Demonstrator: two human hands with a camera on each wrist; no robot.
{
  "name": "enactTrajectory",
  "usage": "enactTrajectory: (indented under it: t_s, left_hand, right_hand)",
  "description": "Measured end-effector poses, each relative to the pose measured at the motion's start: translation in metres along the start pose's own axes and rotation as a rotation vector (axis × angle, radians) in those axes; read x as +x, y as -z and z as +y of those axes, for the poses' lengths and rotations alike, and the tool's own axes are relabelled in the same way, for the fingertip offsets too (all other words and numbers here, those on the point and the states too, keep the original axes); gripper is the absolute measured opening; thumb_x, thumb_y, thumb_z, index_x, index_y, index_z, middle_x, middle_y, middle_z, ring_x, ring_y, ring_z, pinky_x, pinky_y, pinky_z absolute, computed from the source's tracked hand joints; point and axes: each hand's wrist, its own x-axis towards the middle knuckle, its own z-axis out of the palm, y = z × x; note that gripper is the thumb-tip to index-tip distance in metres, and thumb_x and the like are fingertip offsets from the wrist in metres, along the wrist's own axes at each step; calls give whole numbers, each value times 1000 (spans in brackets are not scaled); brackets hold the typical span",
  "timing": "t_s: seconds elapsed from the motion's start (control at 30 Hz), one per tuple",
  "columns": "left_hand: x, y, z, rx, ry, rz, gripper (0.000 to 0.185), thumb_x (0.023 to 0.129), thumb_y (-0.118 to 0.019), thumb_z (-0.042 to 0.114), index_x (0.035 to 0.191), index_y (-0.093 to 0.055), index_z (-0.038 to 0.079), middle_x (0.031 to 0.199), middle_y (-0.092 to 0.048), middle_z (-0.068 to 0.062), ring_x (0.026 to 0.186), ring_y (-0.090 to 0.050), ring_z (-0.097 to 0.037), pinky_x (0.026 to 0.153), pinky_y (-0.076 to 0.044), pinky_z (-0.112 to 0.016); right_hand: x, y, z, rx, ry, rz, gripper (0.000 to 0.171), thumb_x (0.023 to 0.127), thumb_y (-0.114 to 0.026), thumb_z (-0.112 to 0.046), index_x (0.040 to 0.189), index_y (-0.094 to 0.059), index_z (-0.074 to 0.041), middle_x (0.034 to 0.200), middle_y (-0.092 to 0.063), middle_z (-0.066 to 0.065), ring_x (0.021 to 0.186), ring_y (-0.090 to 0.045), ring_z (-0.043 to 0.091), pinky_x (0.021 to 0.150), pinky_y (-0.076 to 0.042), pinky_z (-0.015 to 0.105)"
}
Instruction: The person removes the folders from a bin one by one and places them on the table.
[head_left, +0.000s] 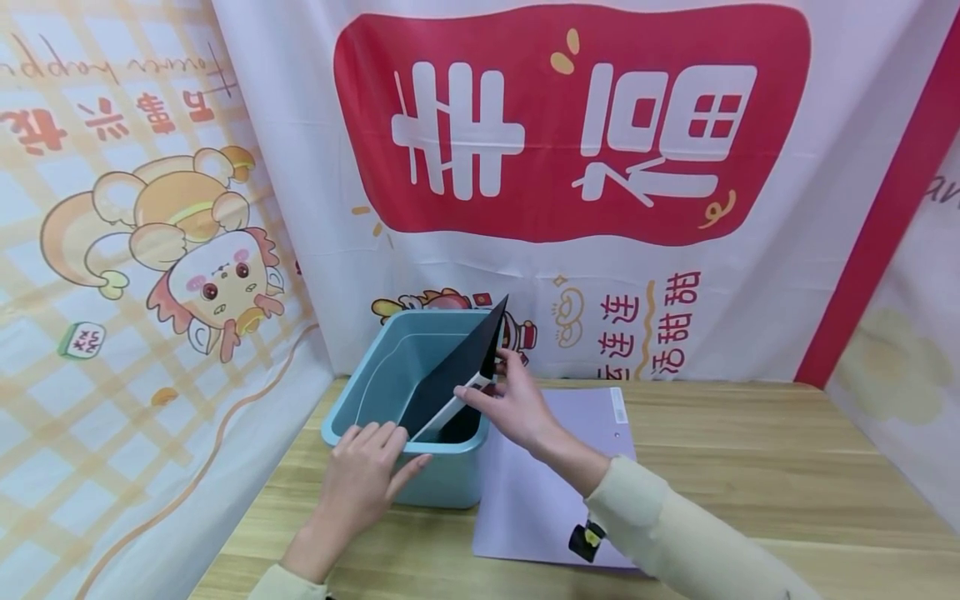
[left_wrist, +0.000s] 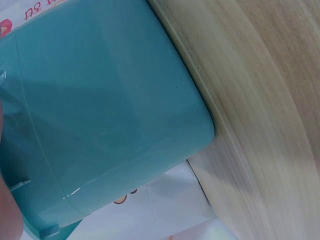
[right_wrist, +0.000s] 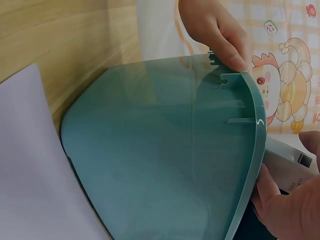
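Right hand (head_left: 517, 404): narrow grip, thumb and fingers pinching the upper end of a white spine (head_left: 442, 414) over the bin's right rim.
Black folder (head_left: 457, 367): lies leftward and down from that grip, tilted, partly inside the bin; its lowest corner is hidden.
Spine's long axis: slants from the near rim, beside the other hand's fingers, up and rightward to the pinch; the right hand alone holds it.
Left hand (head_left: 367, 458): grips the near rim, fingers over the edge, thumb outside; nearer the spine's low end, apart from the pinch.
Teal bin (head_left: 438, 483): upright under both hands.
Purple board (head_left: 540, 500): flat, just right of the bin, below the right forearm, a black clip (head_left: 583, 542) at its near end.
Wooden surface (head_left: 720, 467): carries bin and board.
Printed cloth (head_left: 720, 308): hangs behind.
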Motion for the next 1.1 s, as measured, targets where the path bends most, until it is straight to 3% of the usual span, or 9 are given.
enactTrajectory:
  t_s: [0.3,0.53,0.73,1.1]
  left_hand:
    - [0,0,1,7,13,-23,48,101,-50,61,84,-50,17,74,-41,8,66,-43,-13,64,-37,-32]
    - [0,1,3,9,24,-35,47,100,-52,61,83,-50,18,73,-41,9,66,-42,-12,64,-36,-31]
    - [0,2,3,8,25,-35,47,100,-52,61,82,-49,18,73,-41,9,65,-42,-13,64,-36,-32]
    - [-1,2,2,10,16,-19,47,101,-51,61,82,-50,18,73,-40,9,65,-42,-12,63,-36,-32]
  right_hand:
    - [3,-8,-1,26,32,28,87,90,-79,-37,155,-29,-10,148,-49,19,125,-62,35,96,-53,48]
    - [3,-14,-5,-32,48,63,78,93,-76,-35,154,-33,-11,143,-55,17,113,-67,30,93,-55,47]
    - [2,-17,-4,-53,39,59,76,95,-73,-33,155,-32,-9,146,-52,18,114,-66,29,93,-55,49]
    - [-3,-21,-5,-80,88,68,57,100,-65,-29,147,-48,-4,139,-60,14,114,-66,25,91,-57,44]
